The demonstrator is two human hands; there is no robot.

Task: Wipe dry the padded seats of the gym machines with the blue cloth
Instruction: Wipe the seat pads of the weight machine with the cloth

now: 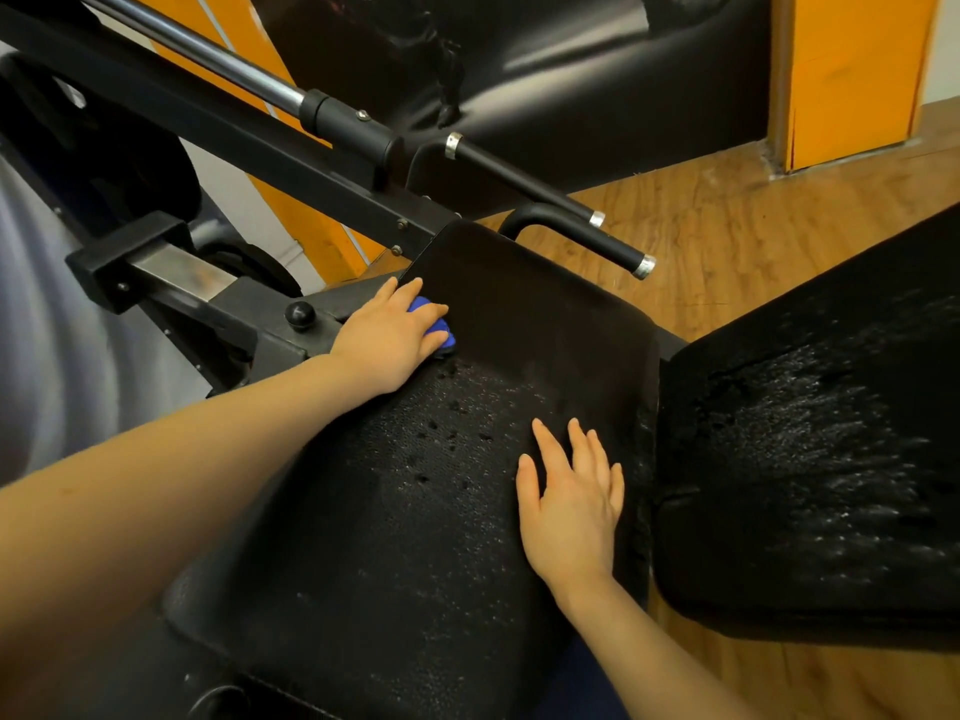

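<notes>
Fingers (415, 298) of the left hand (390, 337) lie spread and gently curved over a small bunched blue cloth (435, 330), pressing it onto the far left corner of the black padded seat (415, 511); only a patch of blue shows between and just past the fingertips, so most of the cloth is hidden under the palm. Whether the thumb hooks under the cloth cannot be told. Fingers (550, 449) of the right hand (571, 504) are straight and slightly apart, flat on the seat near its right edge, holding nothing and well apart from the cloth. Between the two hands the seat's textured surface carries scattered water droplets, thicker just below the cloth, while the strip beyond the cloth looks smooth and dark. Just beside the seat on the right, a second black padded cushion (831, 459) glistens with streaks of water. Behind the seat run a black steel frame (260, 148), a chrome bar (208, 49) and black handles with silver end caps (613, 246) above a wooden floor (727, 226).
</notes>
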